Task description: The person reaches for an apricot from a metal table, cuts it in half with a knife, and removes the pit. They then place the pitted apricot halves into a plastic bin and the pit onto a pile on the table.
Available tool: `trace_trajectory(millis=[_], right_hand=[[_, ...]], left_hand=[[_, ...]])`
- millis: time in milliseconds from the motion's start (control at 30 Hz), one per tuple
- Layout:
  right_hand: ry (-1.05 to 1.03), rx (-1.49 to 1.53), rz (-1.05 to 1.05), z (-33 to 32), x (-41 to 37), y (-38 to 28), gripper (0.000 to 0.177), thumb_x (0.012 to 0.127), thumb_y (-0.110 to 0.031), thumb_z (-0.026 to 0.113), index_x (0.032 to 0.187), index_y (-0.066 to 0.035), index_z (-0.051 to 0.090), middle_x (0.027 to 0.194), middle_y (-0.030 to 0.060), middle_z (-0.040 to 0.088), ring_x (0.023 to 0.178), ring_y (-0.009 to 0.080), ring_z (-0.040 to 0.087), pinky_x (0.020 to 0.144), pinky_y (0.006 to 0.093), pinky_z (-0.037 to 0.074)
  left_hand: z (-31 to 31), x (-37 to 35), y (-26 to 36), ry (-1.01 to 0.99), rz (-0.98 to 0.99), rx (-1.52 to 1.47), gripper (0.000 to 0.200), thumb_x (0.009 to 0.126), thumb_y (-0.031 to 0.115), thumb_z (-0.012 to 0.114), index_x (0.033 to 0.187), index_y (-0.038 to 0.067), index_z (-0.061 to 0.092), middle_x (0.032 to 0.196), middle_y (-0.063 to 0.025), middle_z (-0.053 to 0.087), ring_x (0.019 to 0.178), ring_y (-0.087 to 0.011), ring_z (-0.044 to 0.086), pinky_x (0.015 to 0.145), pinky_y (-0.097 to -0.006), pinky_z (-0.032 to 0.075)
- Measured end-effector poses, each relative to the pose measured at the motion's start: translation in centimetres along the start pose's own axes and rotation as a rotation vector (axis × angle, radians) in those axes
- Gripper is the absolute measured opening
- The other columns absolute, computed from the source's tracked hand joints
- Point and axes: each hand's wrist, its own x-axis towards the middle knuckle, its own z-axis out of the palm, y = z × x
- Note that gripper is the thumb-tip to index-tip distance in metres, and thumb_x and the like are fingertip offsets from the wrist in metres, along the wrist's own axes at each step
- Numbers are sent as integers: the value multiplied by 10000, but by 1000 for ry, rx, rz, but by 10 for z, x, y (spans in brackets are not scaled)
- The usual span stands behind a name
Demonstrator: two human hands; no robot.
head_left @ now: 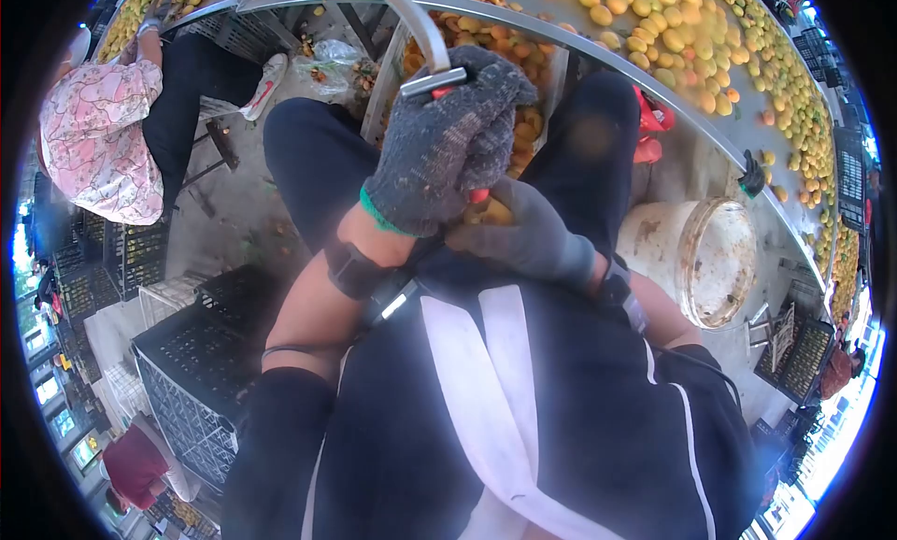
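My left hand (448,143), in a dark knit glove with a green cuff, is wrapped round the red handle of a tool with a curved metal blade (425,35). The blade points up and away from me. Just below it, my right hand (537,236), in a grey glove, grips a yellow-orange apricot (492,213), partly hidden by the fingers. Both hands are close together above my lap. Beyond them, between my knees, a crate (388,78) holds orange fruit pieces, partly covered by my left hand.
A metal-edged table (561,7) with many apricots curves across the front and right. A dirty white bucket (687,260) stands right of my leg. Black crates (192,339) are stacked at left. A person in a pink patterned top (103,138) sits at left; another's dark-gloved hand (751,176) is at the table edge.
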Motion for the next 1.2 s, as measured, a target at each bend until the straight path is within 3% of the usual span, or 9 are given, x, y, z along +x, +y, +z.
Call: trace_trajectory(millis=[67,267,400,467,600,667,900,1000,1200], right_hand=[[73,-237,-266,0,4,11,433,816,-232,781,1153,-36,592,960,50,680,850,131,633,775,268,499],[40,-87,-27,-6,14,38,455,830,-268,762,1179,-30,591,1015,68,680,920,134,625,850,282,484],[-50,-133,-182,-13,16,35,457,849,-316,742,1180,-39,591,996,60,670,854,141,623,795,280,493],[-152,416,79,-23,14,23,387,922,-281,657,1214,-43,571,941,69,658,779,156,606,728,270,489],[-157,628,-97,-35,18,33,262,984,-191,544,1202,-45,556,997,102,632,794,174,584,697,245,471],[208,873,-75,-29,16,15,168,990,-70,464,1128,-36,552,1133,152,594,970,213,596,731,252,474],[279,959,-127,-28,12,5,304,956,-18,469,1256,-46,511,1317,192,526,1147,280,574,757,288,494],[52,816,-13,-37,9,14,354,940,2,505,1286,-62,471,1356,195,502,1087,268,604,738,284,503],[1,672,-129,-23,12,24,440,926,-61,602,1319,-65,405,1335,183,528,944,236,650,614,233,489]], left_hand=[[1,1,-9,98,39,7,133,957,159,594,970,32,629,592,15,511,416,-61,416,376,-212,322],[-22,1,-34,303,0,-79,121,951,166,607,918,50,618,568,12,489,397,-68,404,361,-217,302],[-6,3,-24,366,1,41,138,955,199,615,932,63,612,574,22,478,398,-66,394,362,-212,292],[-10,12,-13,332,129,23,147,957,213,614,945,67,617,578,27,465,407,-61,378,370,-208,285],[-21,23,47,33,524,-17,166,971,240,597,982,79,633,591,43,423,439,-46,328,400,-198,270],[-20,20,52,40,544,15,174,979,242,582,997,76,632,594,48,410,449,-43,319,407,-197,266],[-27,8,19,166,523,-78,58,966,149,595,978,102,627,944,-28,643,536,-41,414,400,-197,322],[-23,4,12,122,511,3,94,974,147,579,966,66,626,647,6,517,486,-50,376,396,-207,309],[-23,0,6,206,500,11,125,967,164,595,974,43,624,585,10,453,457,-50,350,387,-210,296]])
